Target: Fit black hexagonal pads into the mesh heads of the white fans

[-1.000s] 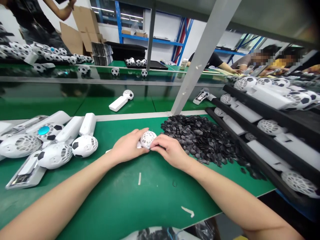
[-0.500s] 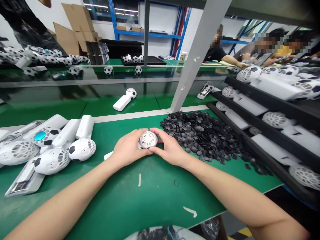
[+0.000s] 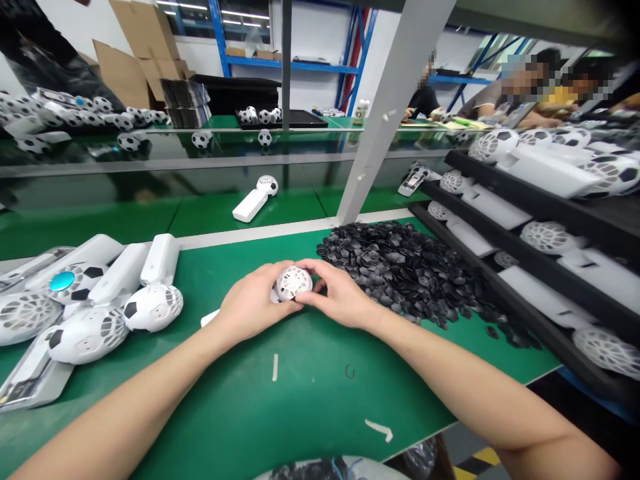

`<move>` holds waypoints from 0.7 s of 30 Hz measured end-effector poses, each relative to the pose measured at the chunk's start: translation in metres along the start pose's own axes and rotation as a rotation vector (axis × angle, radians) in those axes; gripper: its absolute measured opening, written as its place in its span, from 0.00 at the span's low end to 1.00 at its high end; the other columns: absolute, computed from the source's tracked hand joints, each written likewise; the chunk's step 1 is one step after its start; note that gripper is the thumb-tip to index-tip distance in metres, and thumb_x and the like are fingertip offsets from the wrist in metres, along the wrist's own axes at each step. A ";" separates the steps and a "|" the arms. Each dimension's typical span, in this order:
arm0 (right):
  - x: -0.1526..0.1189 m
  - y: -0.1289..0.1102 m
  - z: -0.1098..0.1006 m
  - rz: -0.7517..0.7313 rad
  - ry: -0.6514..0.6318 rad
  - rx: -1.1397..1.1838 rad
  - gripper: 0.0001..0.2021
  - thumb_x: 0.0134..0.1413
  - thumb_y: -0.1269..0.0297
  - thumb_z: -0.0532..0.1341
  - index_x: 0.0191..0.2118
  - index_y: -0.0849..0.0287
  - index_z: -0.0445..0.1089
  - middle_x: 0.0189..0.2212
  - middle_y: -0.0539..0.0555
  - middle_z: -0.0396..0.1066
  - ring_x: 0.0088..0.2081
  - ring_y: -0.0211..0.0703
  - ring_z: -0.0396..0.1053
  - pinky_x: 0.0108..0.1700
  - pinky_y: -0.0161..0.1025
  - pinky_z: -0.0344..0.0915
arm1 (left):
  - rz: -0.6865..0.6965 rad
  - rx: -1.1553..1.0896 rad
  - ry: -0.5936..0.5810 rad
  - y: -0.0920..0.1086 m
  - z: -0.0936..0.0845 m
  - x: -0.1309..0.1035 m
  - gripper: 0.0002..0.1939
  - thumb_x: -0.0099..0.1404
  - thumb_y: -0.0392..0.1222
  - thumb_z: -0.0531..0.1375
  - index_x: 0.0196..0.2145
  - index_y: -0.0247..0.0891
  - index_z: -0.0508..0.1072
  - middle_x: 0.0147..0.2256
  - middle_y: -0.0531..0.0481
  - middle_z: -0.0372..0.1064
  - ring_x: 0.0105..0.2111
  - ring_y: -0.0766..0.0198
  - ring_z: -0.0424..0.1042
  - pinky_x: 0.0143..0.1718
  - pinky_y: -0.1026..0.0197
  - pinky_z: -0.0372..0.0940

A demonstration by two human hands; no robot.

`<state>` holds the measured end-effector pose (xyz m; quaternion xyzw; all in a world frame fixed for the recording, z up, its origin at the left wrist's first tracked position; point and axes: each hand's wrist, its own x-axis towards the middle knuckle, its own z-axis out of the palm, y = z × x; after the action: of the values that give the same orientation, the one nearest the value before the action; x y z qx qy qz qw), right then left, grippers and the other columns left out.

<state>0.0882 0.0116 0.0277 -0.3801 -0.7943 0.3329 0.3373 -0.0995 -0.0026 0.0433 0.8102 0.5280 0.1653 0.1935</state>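
A white device with a round, grille-patterned head (image 3: 294, 283) is held over the green table (image 3: 300, 413). My left hand (image 3: 255, 300) wraps round it from the left, covering much of its body; a white end pokes out below the wrist. From the right, my right hand (image 3: 340, 293) grips the edge of the head between thumb and fingers. Just beyond my right hand lies a wide pile of small black pieces (image 3: 410, 267). To the left rest several white devices with football-patterned heads (image 3: 154, 308), some overlapping.
Stacked black trays (image 3: 530, 220) with white devices stand at the right. A grey post (image 3: 385, 113) rises behind the pile. One white device (image 3: 254, 200) lies on the green conveyor behind. Thin white scraps (image 3: 380, 429) lie in front. People sit at the far right.
The view has shifted slightly, and the device on the conveyor has moved a little to the right. Both hands keep their hold on the device.
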 end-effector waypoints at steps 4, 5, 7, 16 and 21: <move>0.008 0.008 -0.031 0.062 0.075 -0.285 0.04 0.51 0.67 0.60 0.33 0.59 0.71 0.36 0.53 0.67 0.39 0.41 0.65 0.40 0.39 0.64 | 0.110 0.149 -0.030 -0.005 -0.003 0.004 0.30 0.55 0.41 0.57 0.55 0.43 0.55 0.52 0.49 0.62 0.48 0.53 0.64 0.47 0.51 0.58; 0.009 0.010 -0.036 0.080 0.075 -0.399 0.03 0.50 0.67 0.61 0.31 0.59 0.72 0.34 0.53 0.68 0.39 0.42 0.65 0.42 0.40 0.63 | 0.130 0.193 -0.027 -0.006 -0.004 0.005 0.29 0.55 0.37 0.55 0.55 0.42 0.56 0.51 0.48 0.62 0.48 0.52 0.63 0.48 0.50 0.57; 0.008 0.012 -0.041 0.118 -0.003 -0.561 0.02 0.48 0.67 0.63 0.30 0.57 0.73 0.32 0.53 0.68 0.39 0.43 0.64 0.44 0.41 0.61 | 0.157 0.246 -0.020 -0.010 -0.003 0.008 0.31 0.53 0.30 0.52 0.55 0.41 0.57 0.49 0.47 0.65 0.48 0.53 0.62 0.50 0.48 0.55; 0.008 0.007 -0.032 0.254 -0.169 -0.664 0.04 0.47 0.66 0.64 0.32 0.57 0.70 0.33 0.53 0.69 0.39 0.44 0.64 0.34 0.35 0.59 | 0.215 0.230 -0.005 -0.018 0.000 0.010 0.35 0.51 0.22 0.46 0.55 0.45 0.58 0.48 0.49 0.65 0.50 0.57 0.59 0.56 0.45 0.46; 0.002 0.000 -0.036 0.139 -0.149 -0.415 0.03 0.48 0.70 0.63 0.29 0.59 0.67 0.24 0.47 0.67 0.27 0.34 0.64 0.28 0.30 0.57 | 0.193 0.221 -0.009 -0.018 0.000 0.008 0.35 0.51 0.22 0.46 0.55 0.46 0.58 0.50 0.50 0.64 0.53 0.55 0.56 0.56 0.43 0.45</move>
<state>0.1153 0.0231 0.0484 -0.4696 -0.8404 0.2118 0.1685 -0.1104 0.0118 0.0353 0.8744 0.4616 0.1202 0.0887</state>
